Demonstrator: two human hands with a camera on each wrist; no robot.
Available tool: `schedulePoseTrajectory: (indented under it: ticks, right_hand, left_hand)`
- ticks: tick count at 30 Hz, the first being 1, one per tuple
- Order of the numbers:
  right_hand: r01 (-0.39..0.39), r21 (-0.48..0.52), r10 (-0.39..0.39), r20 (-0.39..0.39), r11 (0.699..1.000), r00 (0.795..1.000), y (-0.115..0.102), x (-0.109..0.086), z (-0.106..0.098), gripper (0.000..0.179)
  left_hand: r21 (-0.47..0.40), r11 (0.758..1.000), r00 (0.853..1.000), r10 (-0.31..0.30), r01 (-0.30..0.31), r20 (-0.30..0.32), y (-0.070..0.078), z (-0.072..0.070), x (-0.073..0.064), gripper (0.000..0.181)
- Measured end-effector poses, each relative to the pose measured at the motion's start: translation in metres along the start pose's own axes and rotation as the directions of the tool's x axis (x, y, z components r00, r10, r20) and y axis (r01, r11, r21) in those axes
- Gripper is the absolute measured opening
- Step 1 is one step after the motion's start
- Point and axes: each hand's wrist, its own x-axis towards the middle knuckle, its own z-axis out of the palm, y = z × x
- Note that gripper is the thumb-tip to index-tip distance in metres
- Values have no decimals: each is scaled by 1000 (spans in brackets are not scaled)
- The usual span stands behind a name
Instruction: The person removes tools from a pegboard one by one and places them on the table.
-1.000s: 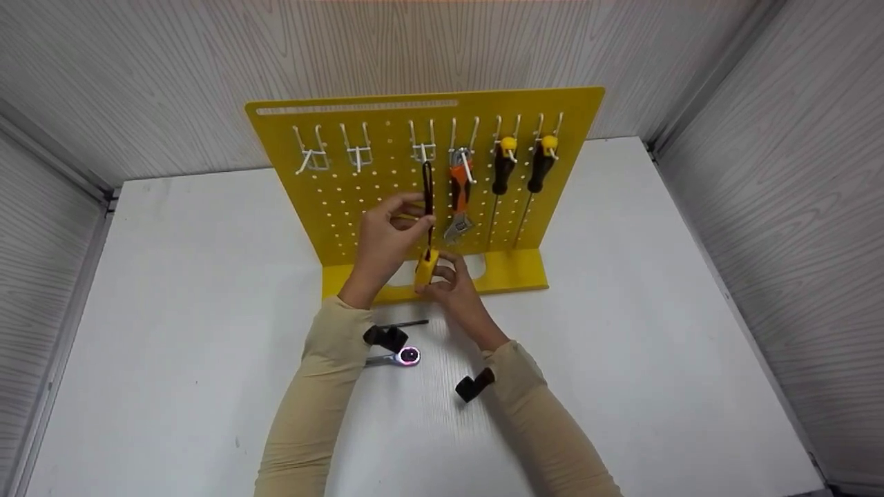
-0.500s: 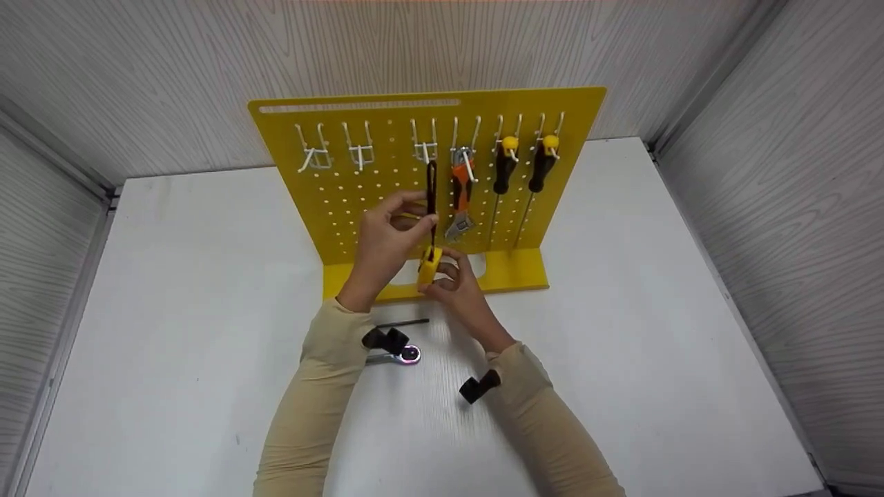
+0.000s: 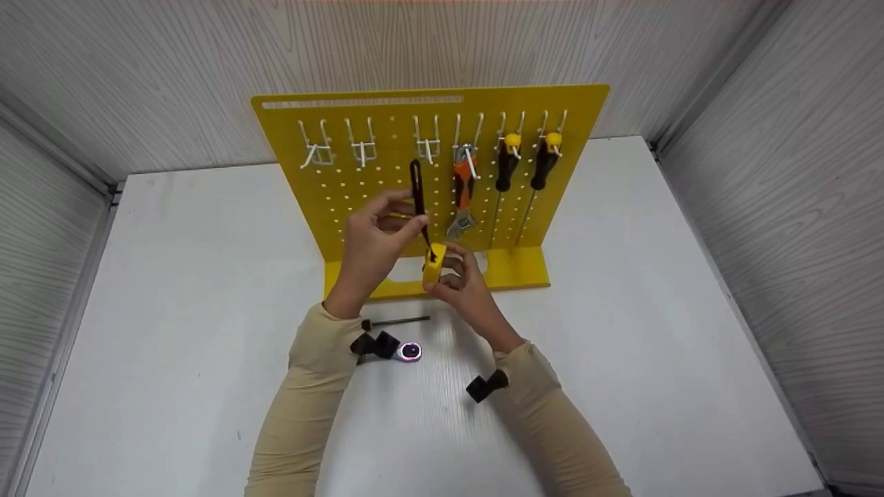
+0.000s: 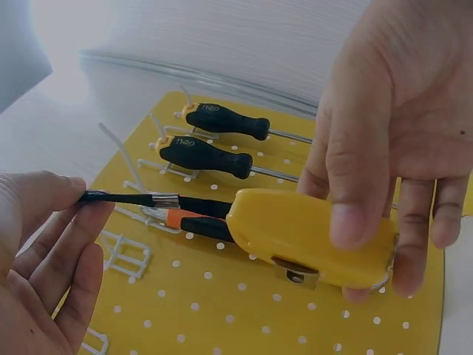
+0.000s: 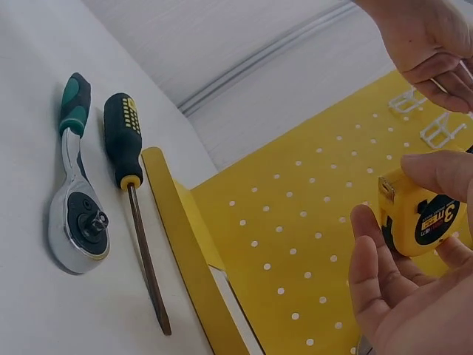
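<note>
My right hand (image 3: pixel 466 286) grips a yellow tape measure (image 5: pixel 425 214) by its sides, in front of the lower pegboard. A black wrist strap (image 4: pixel 133 198) runs up from the tape measure. Thumb and fingers of my left hand (image 3: pixel 376 238) pinch this strap, its loop end (image 3: pixel 416 172) standing above the fingers. The loop is just below and left of a bare white hook (image 3: pixel 427 148) in the head view. Right of that hook hangs an adjustable wrench (image 3: pixel 463 186) with an orange and black handle.
Two screwdrivers (image 3: pixel 507 166) hang on the yellow pegboard (image 3: pixel 587 138) at right; two bare hooks (image 3: pixel 362 150) are at left. On the white table lie a ratchet wrench (image 5: pixel 77 214) and a loose screwdriver (image 5: pixel 126 140), partly under my left forearm in the head view.
The strap's loop has swung left and away from the hook, tilting. My left hand has shifted slightly left, while my right hand has moved slightly right and up with the tape measure.
</note>
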Motion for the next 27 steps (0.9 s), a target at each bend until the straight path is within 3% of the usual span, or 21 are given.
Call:
schedulePoseTrajectory:
  ticks: [13, 27]
  right_hand:
    - [52, -64, -49, 51, 997, 998, -1, -7, -6, 77]
    - [69, -203, -60, 50, 977, 997, -4, -16, -5, 72]
  left_hand:
    - [77, 996, 998, 55, -53, -25, -3, -22, -14, 26]
    - [58, 998, 999, 5, -2, -46, -12, -40, -35, 27]
